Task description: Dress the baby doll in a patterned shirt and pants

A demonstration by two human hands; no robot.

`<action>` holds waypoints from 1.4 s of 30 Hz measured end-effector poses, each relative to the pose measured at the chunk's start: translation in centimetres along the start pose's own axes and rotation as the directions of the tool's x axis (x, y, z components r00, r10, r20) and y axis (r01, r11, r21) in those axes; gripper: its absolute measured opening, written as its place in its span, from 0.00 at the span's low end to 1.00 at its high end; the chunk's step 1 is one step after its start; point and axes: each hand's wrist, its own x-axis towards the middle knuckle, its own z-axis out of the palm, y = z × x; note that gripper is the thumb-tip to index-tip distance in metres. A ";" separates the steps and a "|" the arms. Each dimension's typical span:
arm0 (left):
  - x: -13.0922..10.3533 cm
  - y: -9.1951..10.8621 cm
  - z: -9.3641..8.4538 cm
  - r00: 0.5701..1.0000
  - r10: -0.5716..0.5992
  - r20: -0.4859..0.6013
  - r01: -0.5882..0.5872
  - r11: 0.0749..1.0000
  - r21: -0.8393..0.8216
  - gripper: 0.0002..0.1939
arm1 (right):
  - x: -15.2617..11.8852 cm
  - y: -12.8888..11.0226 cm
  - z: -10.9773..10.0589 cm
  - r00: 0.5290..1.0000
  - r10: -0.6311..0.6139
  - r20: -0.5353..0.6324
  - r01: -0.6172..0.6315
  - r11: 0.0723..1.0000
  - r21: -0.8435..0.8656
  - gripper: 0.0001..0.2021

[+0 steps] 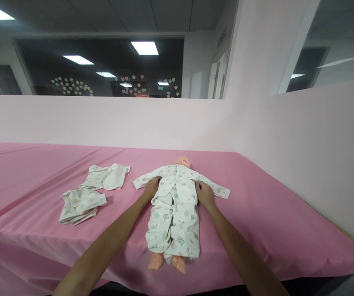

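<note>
A baby doll lies on its back, its head (182, 161) toward the wall and its bare feet (178, 264) near the front edge. It wears a white printed jacket (177, 181) and matching trousers (184, 226); both sleeves are spread outward. My left hand (152, 187) is at the jacket's left side, below the sleeve, fingers curled at the cloth edge. On the opposite side, my right hand (204, 194) has its fingers bent against the jacket's side under the other sleeve. The fingertips of both hands are partly hidden, and what they pinch cannot be made out.
Pink cloth (257, 230) covers the table. To the left lie a folded printed garment (81, 203) and, behind it, another white garment (105, 176). A pale wall (102, 123) with windows stands behind, and another wall (318, 144) runs along the right.
</note>
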 end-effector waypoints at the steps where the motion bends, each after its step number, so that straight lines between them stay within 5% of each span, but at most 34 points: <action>1: 0.0 0.1 -0.1 1.000 0.002 0.002 -0.002 1.000 0.003 0.18 | 0.0 0.0 0.0 1.000 0.001 0.000 -0.001 1.000 0.000 0.15; 35: -0.2 0.4 -0.1 0.996 0.020 -0.082 -0.018 1.000 0.018 0.14 | 0.1 0.0 0.0 0.999 0.005 0.040 -0.003 0.999 -0.046 0.16; 39: 0.8 1.6 -1.3 0.981 -0.040 -0.191 0.044 0.999 0.016 0.17 | 0.2 0.1 0.1 0.999 0.011 0.041 -0.008 0.998 -0.069 0.16; 42: 2.4 3.9 -2.5 0.984 -0.036 -0.177 0.043 0.998 0.037 0.16 | 0.2 0.1 0.1 0.999 0.009 0.032 -0.006 0.997 -0.077 0.16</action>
